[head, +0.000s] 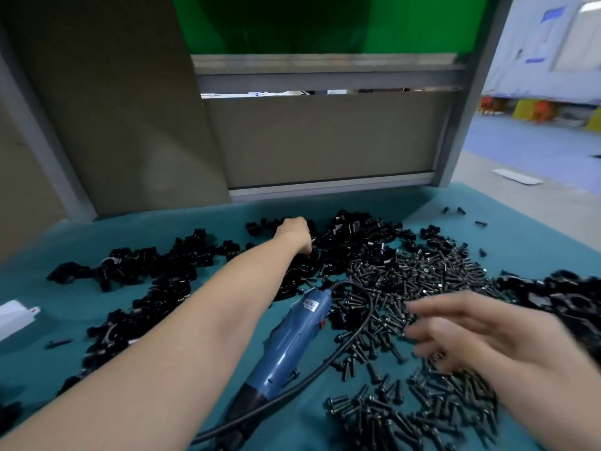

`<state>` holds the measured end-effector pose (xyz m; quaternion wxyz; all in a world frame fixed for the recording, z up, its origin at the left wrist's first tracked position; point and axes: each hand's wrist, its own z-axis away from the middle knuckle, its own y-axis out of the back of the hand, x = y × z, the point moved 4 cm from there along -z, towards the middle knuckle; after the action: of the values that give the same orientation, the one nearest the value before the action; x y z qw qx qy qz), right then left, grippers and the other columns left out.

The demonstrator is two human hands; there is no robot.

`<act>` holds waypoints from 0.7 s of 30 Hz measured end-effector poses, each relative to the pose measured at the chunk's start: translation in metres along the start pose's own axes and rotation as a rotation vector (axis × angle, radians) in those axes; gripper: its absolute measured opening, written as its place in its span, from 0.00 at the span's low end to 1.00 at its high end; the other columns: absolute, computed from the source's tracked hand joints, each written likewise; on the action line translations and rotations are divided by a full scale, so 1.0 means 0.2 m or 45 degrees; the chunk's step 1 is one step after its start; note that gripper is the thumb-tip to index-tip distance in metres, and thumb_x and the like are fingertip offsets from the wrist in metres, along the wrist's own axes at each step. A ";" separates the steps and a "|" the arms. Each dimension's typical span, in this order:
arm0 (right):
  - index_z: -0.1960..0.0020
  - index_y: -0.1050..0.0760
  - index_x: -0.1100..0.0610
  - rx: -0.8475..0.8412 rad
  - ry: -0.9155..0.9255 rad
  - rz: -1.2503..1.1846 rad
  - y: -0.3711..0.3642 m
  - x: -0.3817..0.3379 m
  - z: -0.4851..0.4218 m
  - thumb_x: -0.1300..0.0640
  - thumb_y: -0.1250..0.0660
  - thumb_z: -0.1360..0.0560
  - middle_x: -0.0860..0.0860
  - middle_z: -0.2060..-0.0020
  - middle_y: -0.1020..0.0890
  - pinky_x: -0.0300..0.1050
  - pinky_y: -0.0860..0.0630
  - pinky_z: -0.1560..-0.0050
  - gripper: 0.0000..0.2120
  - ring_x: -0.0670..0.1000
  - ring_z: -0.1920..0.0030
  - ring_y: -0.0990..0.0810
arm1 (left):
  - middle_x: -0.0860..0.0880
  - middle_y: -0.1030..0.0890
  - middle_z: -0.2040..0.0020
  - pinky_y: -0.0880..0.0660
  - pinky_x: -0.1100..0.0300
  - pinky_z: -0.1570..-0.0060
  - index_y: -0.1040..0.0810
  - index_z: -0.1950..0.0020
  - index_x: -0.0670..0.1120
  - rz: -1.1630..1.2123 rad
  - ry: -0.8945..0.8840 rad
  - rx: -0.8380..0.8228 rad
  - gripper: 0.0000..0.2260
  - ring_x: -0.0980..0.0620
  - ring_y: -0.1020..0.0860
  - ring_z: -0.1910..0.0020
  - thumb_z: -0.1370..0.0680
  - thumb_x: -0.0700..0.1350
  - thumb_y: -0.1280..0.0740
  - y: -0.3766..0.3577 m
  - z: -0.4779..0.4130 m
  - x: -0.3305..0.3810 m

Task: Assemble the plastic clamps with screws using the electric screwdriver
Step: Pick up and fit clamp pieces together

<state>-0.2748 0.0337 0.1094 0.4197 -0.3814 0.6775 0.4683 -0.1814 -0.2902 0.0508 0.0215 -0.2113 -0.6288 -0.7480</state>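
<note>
Reaching far across the teal mat (162,232), your left hand (294,234) sinks into the black plastic clamps (357,242); its grip is hidden. Your right hand (481,333) hovers, fingers spread, over the screws (406,288). Between them lies the blue electric screwdriver (286,343).

- Clamps (364,245): black plastic, loose heaps across the far and left side of the teal mat; another heap at the right edge.
- Screws (419,281): black, headed, scattered flat in a wide pile right of centre, reaching the near edge; a few strays near the far right corner.
- Screwdriver (289,340): blue body, black nose, lying flat on the mat, nose toward the near side. Black cord loops from its far end over the screws and back.
</note>
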 end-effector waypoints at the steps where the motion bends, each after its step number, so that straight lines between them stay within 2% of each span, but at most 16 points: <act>1: 0.54 0.17 0.44 0.040 -0.052 -0.007 -0.01 0.05 -0.02 0.53 0.32 0.26 0.42 0.61 0.14 0.38 0.19 0.60 0.06 0.43 0.60 0.16 | 0.43 0.22 0.38 0.25 0.60 0.49 0.25 0.33 0.43 0.042 -0.007 0.024 0.21 0.46 0.21 0.46 0.25 0.42 0.27 0.00 0.01 -0.01; 3: 0.55 0.17 0.52 0.169 -0.194 -0.084 -0.06 0.16 -0.07 0.62 0.34 0.23 0.48 0.63 0.14 0.45 0.17 0.60 0.09 0.50 0.61 0.15 | 0.43 0.22 0.37 0.25 0.59 0.44 0.24 0.34 0.43 0.178 -0.035 0.041 0.20 0.45 0.22 0.41 0.25 0.41 0.27 0.03 0.05 -0.03; 4: 0.55 0.18 0.55 0.239 -0.257 -0.153 -0.08 0.21 -0.07 0.64 0.35 0.22 0.50 0.64 0.15 0.45 0.17 0.61 0.08 0.53 0.61 0.16 | 0.43 0.21 0.37 0.25 0.58 0.42 0.23 0.34 0.42 0.281 -0.052 0.066 0.20 0.45 0.22 0.40 0.26 0.41 0.27 0.06 0.08 -0.03; 5: 0.55 0.18 0.57 0.297 -0.284 -0.226 -0.11 0.25 -0.07 0.64 0.35 0.22 0.52 0.64 0.15 0.43 0.18 0.63 0.08 0.54 0.62 0.16 | 0.43 0.20 0.39 0.23 0.59 0.45 0.22 0.36 0.42 0.446 -0.074 0.124 0.18 0.45 0.22 0.41 0.26 0.40 0.27 0.11 0.14 -0.03; 6: 0.54 0.18 0.57 0.364 -0.277 -0.290 -0.13 0.27 -0.06 0.64 0.34 0.23 0.52 0.64 0.15 0.41 0.19 0.64 0.06 0.53 0.64 0.16 | 0.43 0.19 0.43 0.21 0.61 0.52 0.20 0.40 0.41 0.696 -0.090 0.187 0.14 0.45 0.21 0.44 0.26 0.38 0.28 0.15 0.20 -0.02; 7: 0.52 0.19 0.55 0.405 -0.253 -0.336 -0.15 0.28 -0.06 0.61 0.32 0.24 0.52 0.64 0.15 0.40 0.20 0.65 0.04 0.52 0.65 0.17 | 0.43 0.17 0.49 0.21 0.64 0.60 0.19 0.47 0.41 1.018 -0.108 0.199 0.08 0.45 0.20 0.49 0.26 0.35 0.29 0.19 0.30 0.00; 8: 0.49 0.19 0.53 0.426 -0.219 -0.368 -0.17 0.27 -0.05 0.57 0.30 0.26 0.50 0.62 0.16 0.40 0.20 0.65 0.06 0.51 0.65 0.17 | 0.44 0.18 0.55 0.21 0.65 0.65 0.19 0.54 0.42 1.326 -0.141 0.138 0.06 0.46 0.19 0.53 0.25 0.31 0.31 0.20 0.42 0.03; 10: 0.41 0.23 0.46 0.357 -0.139 -0.384 -0.22 0.25 -0.03 0.47 0.29 0.32 0.47 0.56 0.17 0.39 0.20 0.64 0.20 0.51 0.63 0.17 | 0.45 0.18 0.62 0.21 0.64 0.67 0.20 0.61 0.43 1.667 -0.291 -0.048 0.12 0.49 0.18 0.60 0.26 0.27 0.33 0.16 0.70 0.07; 12: 0.38 0.25 0.43 0.301 -0.041 -0.392 -0.28 0.22 -0.01 0.42 0.29 0.36 0.50 0.54 0.18 0.36 0.23 0.66 0.26 0.49 0.65 0.19 | 0.47 0.16 0.65 0.21 0.63 0.66 0.17 0.65 0.46 1.702 -0.364 -0.175 0.15 0.52 0.17 0.65 0.26 0.27 0.33 0.06 0.98 0.08; 13: 0.40 0.23 0.43 0.300 0.012 -0.387 -0.30 0.21 0.01 0.42 0.30 0.36 0.52 0.55 0.18 0.33 0.24 0.67 0.24 0.48 0.67 0.20 | 0.47 0.16 0.65 0.21 0.62 0.67 0.17 0.64 0.46 1.729 -0.356 -0.222 0.15 0.51 0.17 0.67 0.26 0.28 0.33 0.01 1.10 0.08; 15: 0.48 0.19 0.46 0.306 0.055 -0.335 -0.33 0.19 0.03 0.46 0.30 0.34 0.53 0.59 0.17 0.36 0.25 0.69 0.15 0.48 0.70 0.21 | 0.44 0.16 0.64 0.21 0.60 0.68 0.16 0.62 0.45 1.817 -0.316 -0.237 0.12 0.48 0.19 0.69 0.26 0.30 0.31 -0.10 1.26 0.03; 18: 0.54 0.18 0.54 0.254 -0.011 -0.345 -0.37 0.20 0.05 0.58 0.29 0.27 0.57 0.69 0.20 0.41 0.27 0.72 0.03 0.49 0.73 0.25 | 0.43 0.14 0.59 0.21 0.61 0.63 0.15 0.57 0.46 1.816 -0.233 -0.041 0.09 0.47 0.17 0.64 0.25 0.34 0.31 -0.18 1.35 -0.06; 19: 0.56 0.19 0.56 0.253 -0.038 -0.380 -0.38 0.20 0.05 0.62 0.30 0.26 0.56 0.72 0.22 0.41 0.29 0.74 0.02 0.49 0.75 0.27 | 0.46 0.14 0.58 0.22 0.63 0.60 0.15 0.56 0.48 1.717 -0.264 0.052 0.10 0.50 0.16 0.60 0.25 0.34 0.31 -0.18 1.37 -0.08; 21: 0.57 0.21 0.58 0.252 -0.068 -0.465 -0.37 0.20 0.06 0.63 0.31 0.25 0.51 0.73 0.23 0.40 0.30 0.76 0.02 0.47 0.76 0.28 | 0.55 0.14 0.53 0.24 0.68 0.53 0.16 0.52 0.54 1.477 -0.396 0.200 0.11 0.57 0.17 0.52 0.24 0.38 0.30 -0.18 1.42 -0.11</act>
<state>-0.2183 0.0192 0.0473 0.5510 -0.4421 0.6285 0.3256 -0.0894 -0.0177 0.0436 0.3492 -0.6244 -0.4600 -0.5259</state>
